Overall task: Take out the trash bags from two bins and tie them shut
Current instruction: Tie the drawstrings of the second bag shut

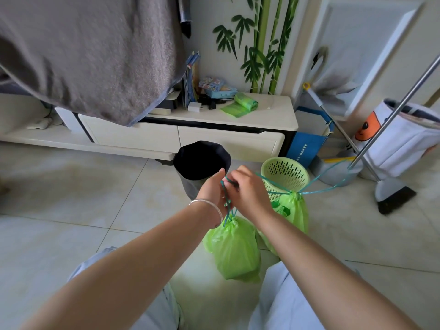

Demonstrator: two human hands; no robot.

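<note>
A green trash bag (234, 251) hangs low in the middle, its neck cinched by a teal drawstring (227, 203). My left hand (212, 189) and my right hand (245, 189) meet just above it, both gripping that drawstring. A second green trash bag (294, 210) stands to the right with its neck gathered; its teal strings stretch out left and right. Behind the hands stand a dark grey bin (202, 163) and a light green slotted bin (285, 175), neither showing a bag inside.
A cream TV cabinet (226, 129) runs along the wall, with a roll of green bags (245, 102) on top. A broom (390, 194), dustpan and a white cloth basket (404, 144) crowd the right. A grey blanket (90, 55) hangs upper left. My knees fill the bottom.
</note>
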